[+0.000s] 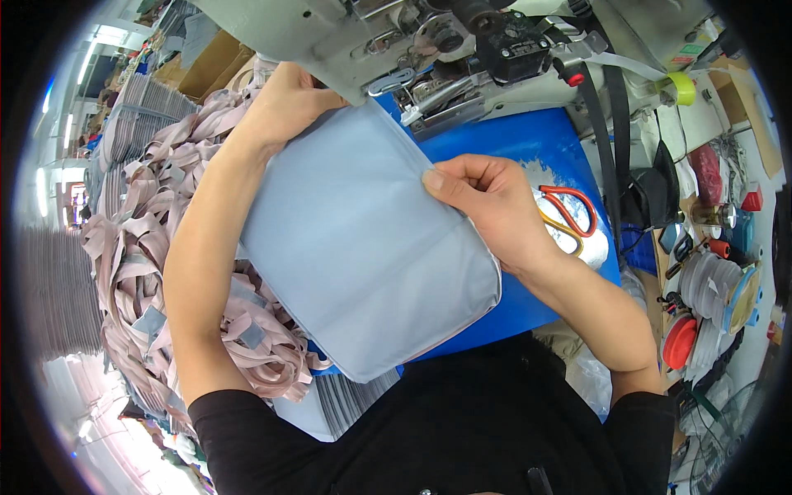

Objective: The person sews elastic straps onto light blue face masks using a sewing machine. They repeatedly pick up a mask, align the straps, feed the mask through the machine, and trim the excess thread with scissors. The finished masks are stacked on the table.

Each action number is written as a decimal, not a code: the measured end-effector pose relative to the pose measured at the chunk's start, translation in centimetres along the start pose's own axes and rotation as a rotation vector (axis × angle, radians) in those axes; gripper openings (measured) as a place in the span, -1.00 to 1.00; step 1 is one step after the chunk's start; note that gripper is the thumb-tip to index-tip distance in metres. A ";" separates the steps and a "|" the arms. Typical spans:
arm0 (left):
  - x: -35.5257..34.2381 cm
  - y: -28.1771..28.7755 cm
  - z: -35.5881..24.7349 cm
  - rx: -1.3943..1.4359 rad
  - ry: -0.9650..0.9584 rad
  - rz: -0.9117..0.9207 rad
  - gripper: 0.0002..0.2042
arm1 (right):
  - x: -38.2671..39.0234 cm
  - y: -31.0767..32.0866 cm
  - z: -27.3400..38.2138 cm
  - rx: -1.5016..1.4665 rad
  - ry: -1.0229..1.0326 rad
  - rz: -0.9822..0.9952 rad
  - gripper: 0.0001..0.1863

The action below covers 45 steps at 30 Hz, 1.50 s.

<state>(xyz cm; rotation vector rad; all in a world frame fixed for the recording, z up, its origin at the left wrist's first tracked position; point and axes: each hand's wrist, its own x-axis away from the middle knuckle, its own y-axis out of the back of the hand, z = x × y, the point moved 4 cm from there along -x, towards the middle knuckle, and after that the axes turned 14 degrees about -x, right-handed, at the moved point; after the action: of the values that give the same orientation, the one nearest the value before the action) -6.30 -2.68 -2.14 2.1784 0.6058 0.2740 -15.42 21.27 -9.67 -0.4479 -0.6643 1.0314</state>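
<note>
In my remote view, the right hand [491, 202] pinches, thumb against bent fingers, the right edge of a pale blue-grey rectangular fabric panel [363, 247] at mid-frame, which extends left and downward from this grip. The left hand [289, 107] is at its upper-left margin; its fingertips are hidden, so I cannot tell their hold. The panel's long axis slants upper left to lower right, upper end toward the pale grey-green metal machine head [289, 33].

Pretty simple pale blue-grey fabric piece [363, 247], rounded lower corners, faint creases, basically spread at a slant over the blue worktop [528, 136].
</note>
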 end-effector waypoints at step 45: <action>15.2 -7.5 -9.1 -0.664 -0.259 -0.177 -0.21 | -3.6 0.2 0.1 -0.091 0.185 0.058 -0.68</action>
<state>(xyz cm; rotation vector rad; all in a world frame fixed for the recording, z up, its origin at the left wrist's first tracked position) 0.75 15.19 -2.51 1.4796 0.4701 0.0754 -16.91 18.15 -10.78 -0.6368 -0.5370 1.0028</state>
